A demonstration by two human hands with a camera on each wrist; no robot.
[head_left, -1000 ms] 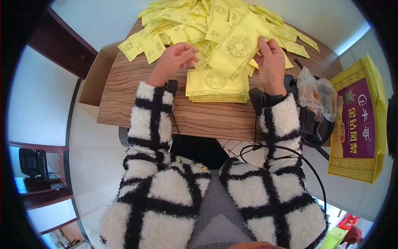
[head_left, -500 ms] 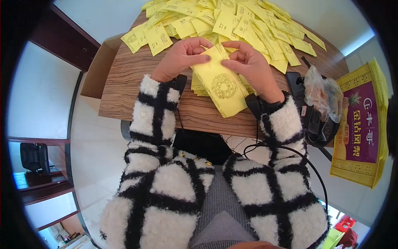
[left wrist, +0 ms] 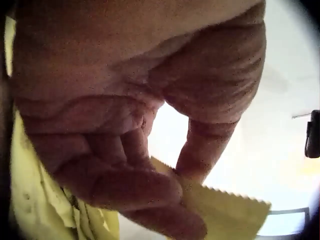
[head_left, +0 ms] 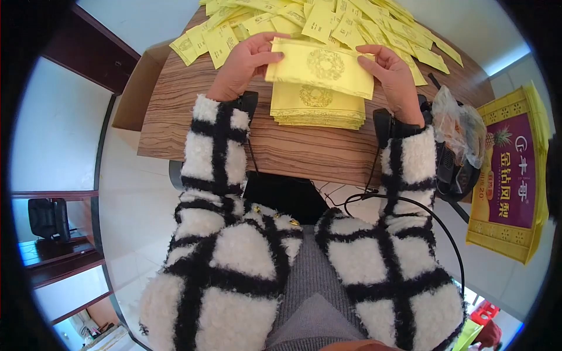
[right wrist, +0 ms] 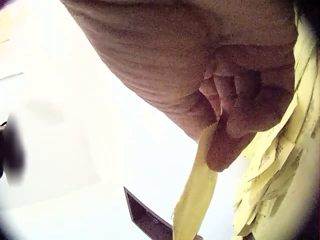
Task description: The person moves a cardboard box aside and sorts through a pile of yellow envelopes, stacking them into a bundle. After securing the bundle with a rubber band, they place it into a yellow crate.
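Two hands, left and right, hold one yellow envelope. One stack lies near the tabletop's front edge; dozens of slips are scattered at the far edge. One box, one bag.

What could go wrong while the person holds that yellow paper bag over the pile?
The yellow bag is only pinched at its ends by the left hand and right hand, so it might slip or crease. Dropped crooked, it could skew the neat stack. A sleeve might also sweep the loose bags around.
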